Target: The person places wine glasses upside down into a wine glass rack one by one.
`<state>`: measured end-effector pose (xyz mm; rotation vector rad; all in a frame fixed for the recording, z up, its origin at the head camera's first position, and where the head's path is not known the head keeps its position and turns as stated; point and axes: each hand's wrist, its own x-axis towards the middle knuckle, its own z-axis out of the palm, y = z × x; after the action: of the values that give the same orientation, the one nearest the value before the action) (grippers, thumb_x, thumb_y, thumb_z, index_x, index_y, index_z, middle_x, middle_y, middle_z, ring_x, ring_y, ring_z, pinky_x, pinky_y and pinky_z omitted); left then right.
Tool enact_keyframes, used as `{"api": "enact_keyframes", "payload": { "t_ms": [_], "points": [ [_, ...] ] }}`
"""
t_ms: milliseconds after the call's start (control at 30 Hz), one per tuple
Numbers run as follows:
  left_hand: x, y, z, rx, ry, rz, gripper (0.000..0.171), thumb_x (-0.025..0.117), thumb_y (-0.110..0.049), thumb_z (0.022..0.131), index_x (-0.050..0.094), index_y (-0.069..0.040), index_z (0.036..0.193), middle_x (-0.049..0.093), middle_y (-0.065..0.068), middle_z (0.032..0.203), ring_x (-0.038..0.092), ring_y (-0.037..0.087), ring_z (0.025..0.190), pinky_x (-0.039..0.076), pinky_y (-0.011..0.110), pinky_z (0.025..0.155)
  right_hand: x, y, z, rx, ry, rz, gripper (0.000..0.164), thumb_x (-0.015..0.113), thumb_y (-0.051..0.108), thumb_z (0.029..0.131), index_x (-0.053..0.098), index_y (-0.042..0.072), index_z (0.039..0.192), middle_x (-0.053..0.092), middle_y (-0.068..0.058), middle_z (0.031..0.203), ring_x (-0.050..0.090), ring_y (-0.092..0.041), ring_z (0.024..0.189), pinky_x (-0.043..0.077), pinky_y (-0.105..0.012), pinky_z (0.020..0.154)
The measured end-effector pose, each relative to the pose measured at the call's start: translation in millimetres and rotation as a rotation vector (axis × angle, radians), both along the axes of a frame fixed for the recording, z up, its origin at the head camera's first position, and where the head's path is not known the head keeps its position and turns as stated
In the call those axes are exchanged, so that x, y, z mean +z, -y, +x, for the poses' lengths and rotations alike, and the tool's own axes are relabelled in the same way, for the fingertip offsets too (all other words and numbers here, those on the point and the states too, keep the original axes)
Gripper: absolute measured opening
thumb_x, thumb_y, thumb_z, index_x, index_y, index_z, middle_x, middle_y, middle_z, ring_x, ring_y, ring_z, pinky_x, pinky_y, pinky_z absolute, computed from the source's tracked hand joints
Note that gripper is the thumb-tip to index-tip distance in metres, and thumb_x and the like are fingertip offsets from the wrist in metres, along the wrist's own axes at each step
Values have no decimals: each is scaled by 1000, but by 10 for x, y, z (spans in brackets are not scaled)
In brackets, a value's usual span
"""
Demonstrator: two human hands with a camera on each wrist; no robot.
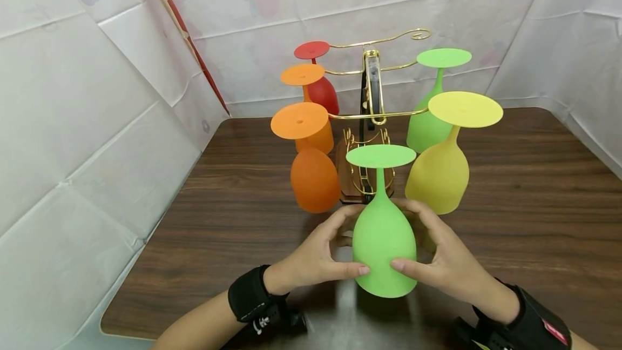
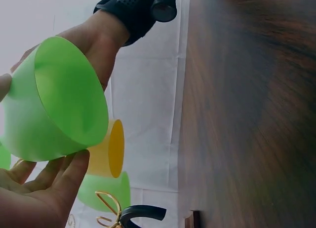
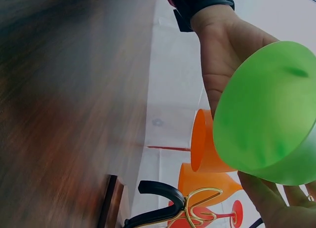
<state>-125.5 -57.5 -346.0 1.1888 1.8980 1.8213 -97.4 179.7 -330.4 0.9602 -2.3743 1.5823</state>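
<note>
In the head view a light green wine glass (image 1: 384,242) is held upside down, foot on top and rim toward the table. My left hand (image 1: 311,255) grips its bowl from the left, thumb on the near side. From the right, my right hand (image 1: 449,258) holds the same bowl, its thumb also in front. Both wrist views show the glass's open mouth above the table. Just beyond it stands a gold-and-black wine glass rack (image 1: 374,85), partly hidden behind the glass.
Upside-down glasses hang on the rack: a red one (image 1: 323,93) and two orange ones, the nearer orange glass (image 1: 316,182) at left, with a yellow glass (image 1: 439,174) and another green glass (image 1: 430,128) at right. White sheeting (image 1: 272,9) surrounds the wooden table (image 1: 218,220).
</note>
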Motion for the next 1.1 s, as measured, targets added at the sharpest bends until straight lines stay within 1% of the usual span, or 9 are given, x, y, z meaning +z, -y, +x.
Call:
{"api": "enact_keyframes", "payload": {
  "t_ms": [100, 233, 300, 400, 500, 567, 800, 1000, 1100],
  "points": [
    [11, 3, -1, 32, -20, 1, 77, 74, -10, 81, 30, -14, 144, 40, 9, 140, 49, 21, 119, 47, 37, 95, 6, -5, -18, 28, -3, -9, 84, 75, -1, 73, 32, 14, 143, 42, -3, 138, 43, -10, 121, 45, -23, 91],
    [21, 1, -4, 87, -122, -16, 80, 76, -9, 78, 31, -14, 144, 44, 9, 136, 48, 23, 120, 47, 37, 96, 4, -27, -38, 75, 5, -18, 91, 77, -2, 71, 27, 13, 145, 37, -6, 142, 40, -12, 126, 40, -21, 96],
    [22, -8, -5, 98, -178, -14, 82, 77, -6, 76, 30, -12, 144, 45, 10, 135, 48, 23, 121, 47, 37, 96, -4, -37, -38, 91, 29, -22, 94, 79, -3, 69, 26, 13, 145, 38, -5, 140, 41, -12, 125, 43, -22, 95],
    [20, -31, -3, 101, -250, -6, 86, 77, 2, 72, 31, -8, 143, 45, 12, 135, 47, 24, 122, 47, 37, 96, -26, -43, -30, 88, 54, -16, 99, 82, -1, 68, 24, 15, 147, 39, -3, 138, 43, -10, 121, 46, -24, 91],
    [12, -49, 0, 99, -293, -3, 88, 77, 5, 70, 30, -6, 143, 44, 14, 136, 46, 24, 123, 46, 37, 97, -56, -37, -23, 84, 74, -22, 102, 82, 0, 69, 21, 17, 149, 38, -2, 138, 45, -9, 119, 49, -27, 87],
    [8, -55, 4, 102, -300, -7, 88, 78, 5, 70, 30, -6, 143, 43, 14, 136, 45, 23, 123, 46, 37, 97, -76, -30, -21, 83, 67, -26, 103, 82, 0, 69, 21, 17, 150, 39, -3, 137, 47, -9, 117, 50, -29, 85],
    [15, -56, -1, 113, -290, -37, 89, 78, 3, 71, 28, -8, 145, 40, 11, 141, 44, 21, 125, 45, 36, 99, -92, -14, -15, 50, 32, -45, 97, 83, 0, 68, 28, 16, 147, 45, -4, 130, 53, -10, 109, 52, -29, 77],
    [36, -33, -17, 116, -313, -39, 94, 79, 5, 71, 24, -6, 146, 37, 13, 144, 40, 24, 129, 44, 37, 100, -84, -84, -7, 28, 21, -64, 94, 81, -5, 67, 30, 9, 145, 46, 1, 130, 55, -7, 110, 54, -26, 78],
    [49, -12, -17, 130, -312, -44, 94, 79, 5, 70, 25, -5, 146, 37, 12, 144, 39, 24, 130, 43, 39, 101, -54, -198, 2, 43, 20, -111, 96, 78, -12, 66, 27, 3, 146, 46, 1, 133, 54, -7, 113, 52, -24, 82]
  ]
}}
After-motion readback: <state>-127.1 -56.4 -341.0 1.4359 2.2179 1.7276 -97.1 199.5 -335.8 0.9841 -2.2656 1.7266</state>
